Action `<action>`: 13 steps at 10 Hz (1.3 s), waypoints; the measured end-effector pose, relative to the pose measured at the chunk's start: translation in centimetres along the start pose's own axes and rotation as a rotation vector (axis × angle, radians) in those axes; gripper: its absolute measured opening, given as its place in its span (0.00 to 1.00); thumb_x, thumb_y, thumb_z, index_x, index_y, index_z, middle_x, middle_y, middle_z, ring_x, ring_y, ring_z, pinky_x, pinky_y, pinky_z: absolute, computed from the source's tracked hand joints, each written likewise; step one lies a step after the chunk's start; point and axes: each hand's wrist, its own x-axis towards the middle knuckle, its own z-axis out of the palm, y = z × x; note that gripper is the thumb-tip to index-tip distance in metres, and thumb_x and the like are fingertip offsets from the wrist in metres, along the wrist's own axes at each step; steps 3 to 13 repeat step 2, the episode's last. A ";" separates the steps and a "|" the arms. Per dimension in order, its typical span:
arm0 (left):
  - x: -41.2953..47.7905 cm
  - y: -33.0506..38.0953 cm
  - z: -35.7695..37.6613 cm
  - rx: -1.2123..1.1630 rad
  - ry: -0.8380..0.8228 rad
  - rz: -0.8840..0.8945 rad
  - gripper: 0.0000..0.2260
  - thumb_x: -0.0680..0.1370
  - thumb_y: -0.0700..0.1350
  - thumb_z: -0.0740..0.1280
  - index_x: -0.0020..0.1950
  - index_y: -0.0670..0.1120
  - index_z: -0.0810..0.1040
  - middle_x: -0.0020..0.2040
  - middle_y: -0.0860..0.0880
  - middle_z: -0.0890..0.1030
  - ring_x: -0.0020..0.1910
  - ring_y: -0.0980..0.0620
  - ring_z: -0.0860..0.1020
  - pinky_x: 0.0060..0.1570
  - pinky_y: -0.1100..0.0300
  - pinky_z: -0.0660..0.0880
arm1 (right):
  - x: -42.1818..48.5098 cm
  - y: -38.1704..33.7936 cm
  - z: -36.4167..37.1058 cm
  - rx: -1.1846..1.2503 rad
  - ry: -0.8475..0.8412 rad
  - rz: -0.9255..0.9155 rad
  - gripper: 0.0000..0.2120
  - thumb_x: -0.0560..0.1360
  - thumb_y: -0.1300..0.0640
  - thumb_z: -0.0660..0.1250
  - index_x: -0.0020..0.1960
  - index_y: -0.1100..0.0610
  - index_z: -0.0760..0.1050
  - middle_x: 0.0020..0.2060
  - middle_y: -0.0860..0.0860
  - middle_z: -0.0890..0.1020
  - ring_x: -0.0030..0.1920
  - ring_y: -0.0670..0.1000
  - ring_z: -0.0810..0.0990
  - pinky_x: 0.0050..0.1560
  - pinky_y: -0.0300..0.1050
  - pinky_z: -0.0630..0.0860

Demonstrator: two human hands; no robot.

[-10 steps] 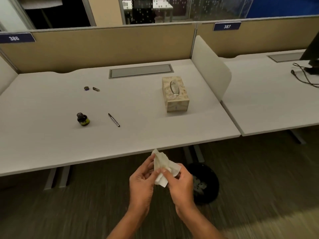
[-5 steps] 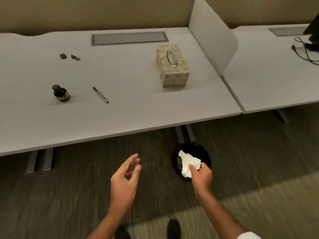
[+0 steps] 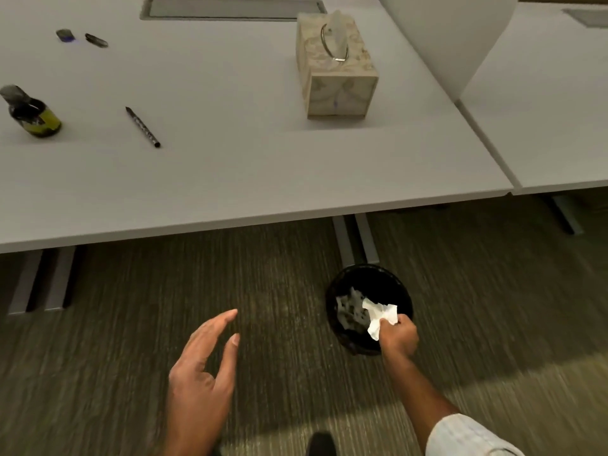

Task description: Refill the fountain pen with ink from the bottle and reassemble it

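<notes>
Lowered since a moment ago, right hand point(image 3: 398, 335) grips crumpled tissue point(image 3: 378, 315) over the black bin point(image 3: 342, 284); left hand point(image 3: 200, 380) hangs with fingers spread, holding nothing. Pen point(image 3: 142, 126) lies beside ink bottle point(image 3: 31, 113) near desk's point(image 3: 230, 179) left edge.

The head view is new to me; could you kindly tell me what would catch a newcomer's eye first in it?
The crumpled white tissue pinched in the right hand stands out, held over the black waste bin on the floor before the desk. The left hand hangs open and empty nearby. On the desk, the ink bottle and pen sit at the left, and the tissue box is nearer the middle.
</notes>
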 end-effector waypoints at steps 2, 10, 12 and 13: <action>1.0 -2.1 2.1 0.076 -0.020 0.122 0.19 0.78 0.36 0.70 0.66 0.52 0.80 0.64 0.58 0.81 0.67 0.65 0.76 0.70 0.68 0.69 | 4.5 1.0 1.5 -0.010 0.088 0.045 0.21 0.76 0.61 0.69 0.67 0.64 0.72 0.61 0.67 0.80 0.62 0.68 0.78 0.61 0.57 0.75; 1.0 -2.1 2.1 0.076 -0.020 0.122 0.19 0.78 0.36 0.70 0.66 0.52 0.80 0.64 0.58 0.81 0.67 0.65 0.76 0.70 0.68 0.69 | 4.5 1.0 1.5 -0.010 0.088 0.045 0.21 0.76 0.61 0.69 0.67 0.64 0.72 0.61 0.67 0.80 0.62 0.68 0.78 0.61 0.57 0.75; 1.0 -2.1 2.1 0.076 -0.020 0.122 0.19 0.78 0.36 0.70 0.66 0.52 0.80 0.64 0.58 0.81 0.67 0.65 0.76 0.70 0.68 0.69 | 4.5 1.0 1.5 -0.010 0.088 0.045 0.21 0.76 0.61 0.69 0.67 0.64 0.72 0.61 0.67 0.80 0.62 0.68 0.78 0.61 0.57 0.75; 1.0 -2.1 2.1 0.076 -0.020 0.122 0.19 0.78 0.36 0.70 0.66 0.52 0.80 0.64 0.58 0.81 0.67 0.65 0.76 0.70 0.68 0.69 | 4.5 1.0 1.5 -0.010 0.088 0.045 0.21 0.76 0.61 0.69 0.67 0.64 0.72 0.61 0.67 0.80 0.62 0.68 0.78 0.61 0.57 0.75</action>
